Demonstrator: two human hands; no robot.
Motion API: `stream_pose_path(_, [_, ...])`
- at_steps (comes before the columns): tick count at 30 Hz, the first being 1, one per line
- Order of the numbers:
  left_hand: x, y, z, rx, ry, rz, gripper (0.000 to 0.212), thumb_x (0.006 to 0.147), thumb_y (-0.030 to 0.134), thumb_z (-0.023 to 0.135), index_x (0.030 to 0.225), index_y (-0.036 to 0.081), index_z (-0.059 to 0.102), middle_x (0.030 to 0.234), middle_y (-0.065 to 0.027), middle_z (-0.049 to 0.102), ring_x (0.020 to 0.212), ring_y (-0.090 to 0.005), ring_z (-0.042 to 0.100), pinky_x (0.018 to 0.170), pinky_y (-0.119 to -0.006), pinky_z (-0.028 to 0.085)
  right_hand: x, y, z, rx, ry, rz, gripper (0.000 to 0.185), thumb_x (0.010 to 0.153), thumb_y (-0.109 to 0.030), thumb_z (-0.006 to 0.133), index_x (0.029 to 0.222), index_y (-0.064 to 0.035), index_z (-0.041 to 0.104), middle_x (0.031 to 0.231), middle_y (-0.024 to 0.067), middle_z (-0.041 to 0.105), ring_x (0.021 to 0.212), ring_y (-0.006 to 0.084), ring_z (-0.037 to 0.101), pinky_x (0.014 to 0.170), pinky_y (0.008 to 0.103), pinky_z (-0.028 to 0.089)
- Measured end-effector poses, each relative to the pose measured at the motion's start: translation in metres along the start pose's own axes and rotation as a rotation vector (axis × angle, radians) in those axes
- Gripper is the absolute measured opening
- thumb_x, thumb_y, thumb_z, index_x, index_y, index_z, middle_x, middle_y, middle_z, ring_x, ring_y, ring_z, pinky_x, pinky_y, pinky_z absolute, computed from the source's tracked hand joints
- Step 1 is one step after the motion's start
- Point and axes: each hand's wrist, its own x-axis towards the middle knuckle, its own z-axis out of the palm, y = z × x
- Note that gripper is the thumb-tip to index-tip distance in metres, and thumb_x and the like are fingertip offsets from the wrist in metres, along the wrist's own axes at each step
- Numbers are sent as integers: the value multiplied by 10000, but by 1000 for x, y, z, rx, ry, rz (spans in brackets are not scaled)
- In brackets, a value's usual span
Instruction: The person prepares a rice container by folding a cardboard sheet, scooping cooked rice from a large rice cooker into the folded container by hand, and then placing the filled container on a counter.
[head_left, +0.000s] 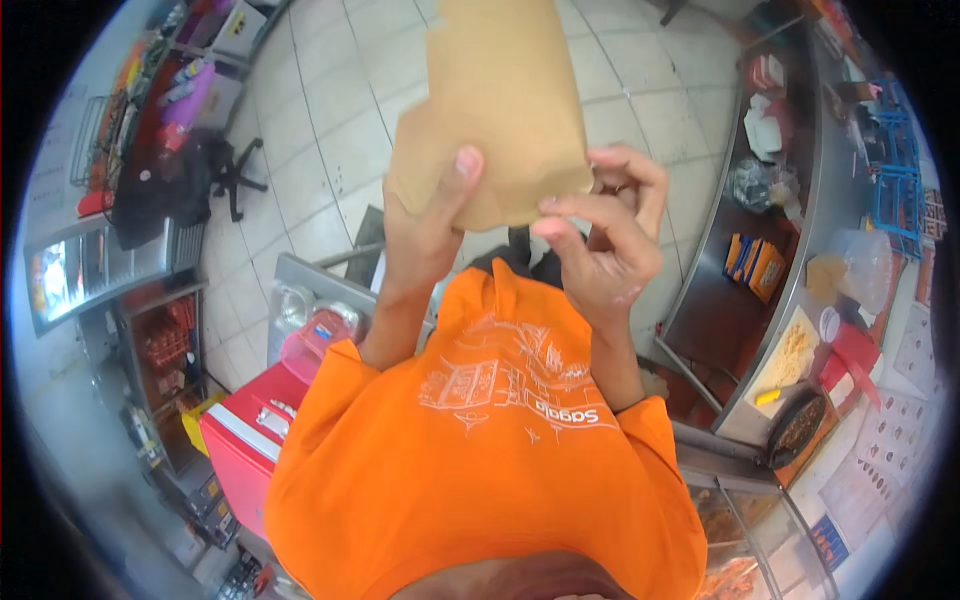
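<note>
A brown kraft paper piece, perhaps a folded box or bag (510, 105), is held up in front of my chest, its far end cut off by the picture's top edge. My left hand (427, 210) grips its near left corner, with the thumb lying flat on top and the other fingers hidden beneath. At the near right corner, my right hand (619, 225) has its thumb and index fingertip at the paper's edge, the remaining fingers curled alongside. Whether these fingertips pinch the edge firmly is hard to tell. Below the hands is my orange shirt (480, 450).
To my right runs a metal counter (750, 367) carrying a cutting board with chopped food (795, 345), a yellow-handled knife (769, 396) and a dark round pan (799, 427). A red cooler box (240, 457) stands close on my left. Beyond it is an office chair base (236, 176).
</note>
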Motion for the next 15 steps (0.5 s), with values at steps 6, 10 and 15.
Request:
stream_pose_path(6, [-8, 6, -9, 327, -82, 148, 224, 942, 181, 596, 1007, -31, 633, 960, -63, 633, 872, -109, 569, 738, -247, 472, 1, -8, -5, 155, -131, 472, 125, 736, -23, 785, 821, -12, 693, 1239, 117, 436, 892, 163, 570, 744, 275, 458])
stream_pose_path(10, [-10, 0, -10, 379, -110, 83, 176, 938, 129, 592, 1005, -29, 633, 935, -59, 630, 858, -103, 562, 714, -244, 464, -18, 8, 1, 83, -128, 359, 114, 760, 54, 714, 836, -17, 667, 1250, 146, 446, 892, 188, 575, 784, 284, 466])
stream_pose_path(15, [-14, -15, 3, 323, -169, 157, 106, 920, 61, 586, 967, -15, 643, 842, -42, 607, 725, -89, 526, 632, -234, 421, -25, 8, 7, 43, 9, 361, 114, 771, 96, 663, 837, 9, 629, 1238, 173, 472, 882, 196, 576, 786, 284, 473])
